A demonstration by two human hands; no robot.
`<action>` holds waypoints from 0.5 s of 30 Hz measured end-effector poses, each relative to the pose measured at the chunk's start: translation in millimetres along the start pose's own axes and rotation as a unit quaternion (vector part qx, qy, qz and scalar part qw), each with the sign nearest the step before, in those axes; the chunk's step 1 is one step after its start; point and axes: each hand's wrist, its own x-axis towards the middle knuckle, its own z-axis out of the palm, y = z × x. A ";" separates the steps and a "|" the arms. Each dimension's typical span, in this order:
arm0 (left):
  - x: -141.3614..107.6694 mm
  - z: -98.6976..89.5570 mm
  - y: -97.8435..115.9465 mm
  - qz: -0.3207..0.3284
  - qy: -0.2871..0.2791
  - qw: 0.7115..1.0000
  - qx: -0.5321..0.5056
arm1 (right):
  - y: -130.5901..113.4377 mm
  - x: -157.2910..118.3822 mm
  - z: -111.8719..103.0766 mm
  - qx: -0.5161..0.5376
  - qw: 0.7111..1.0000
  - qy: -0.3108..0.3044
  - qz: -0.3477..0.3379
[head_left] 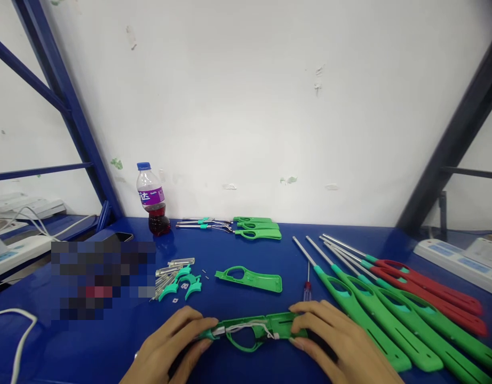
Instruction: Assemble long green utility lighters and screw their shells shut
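Observation:
Between my hands lies an opened green lighter handle half (284, 325), its hollow side up, with white wires (248, 325) running along it over the trigger loop. My left hand (176, 341) pinches its left end, where a teal collar and a piece of metal tube show. The fingers and thumb of my right hand (330, 336) grip the handle's wide right end. A matching green half shell (250, 279) rests on the table just beyond. Teal triggers (193, 286), small white pieces (184, 286) and clear and metal parts (169, 272) are piled beyond my left hand.
On the right lie several green lighters (362, 314) and red lighters (434, 298) with long metal tubes. A screwdriver (307, 290) lies beside them. A drink bottle (152, 200), more green shells (258, 229) and wired tubes (204, 225) are near the wall. A power strip (458, 264) sits far right.

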 end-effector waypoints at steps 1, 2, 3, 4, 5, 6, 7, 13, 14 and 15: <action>-0.8 0.6 -1.8 -0.005 -0.005 1.000 0.011 | 0.0 0.3 -0.1 -0.001 1.000 0.001 0.000; -1.7 1.0 -3.5 -0.010 -0.006 1.000 0.022 | 0.1 0.5 -0.3 -0.002 1.000 0.003 -0.001; -2.3 1.4 -5.0 -0.016 -0.005 0.999 0.031 | 0.2 0.7 -0.5 -0.003 1.000 0.004 -0.002; -2.6 1.5 -6.1 -0.021 -0.003 0.999 0.035 | 0.3 0.7 -0.7 -0.005 1.000 0.005 -0.003; -2.4 1.4 -6.4 -0.025 -0.002 0.999 0.036 | 0.3 0.6 -0.9 -0.007 1.000 0.004 -0.004; -1.7 1.1 -6.0 -0.026 -0.004 0.999 0.031 | 0.2 0.4 -1.2 -0.010 1.000 0.004 -0.006; -0.7 0.6 -5.0 -0.024 -0.009 0.999 0.023 | -0.1 0.1 -1.4 -0.013 1.000 0.003 -0.007; 3.9 -2.5 1.9 -0.016 -0.013 1.000 -0.016 | -0.8 -0.4 0.1 -0.017 1.000 -0.003 -0.003; 3.9 -2.8 1.9 -0.016 -0.013 1.000 -0.019 | -0.5 -0.1 0.6 -0.016 1.000 -0.004 -0.002; 3.9 -3.1 1.8 -0.015 -0.016 1.000 -0.021 | -0.2 0.1 1.1 -0.016 1.000 -0.005 -0.002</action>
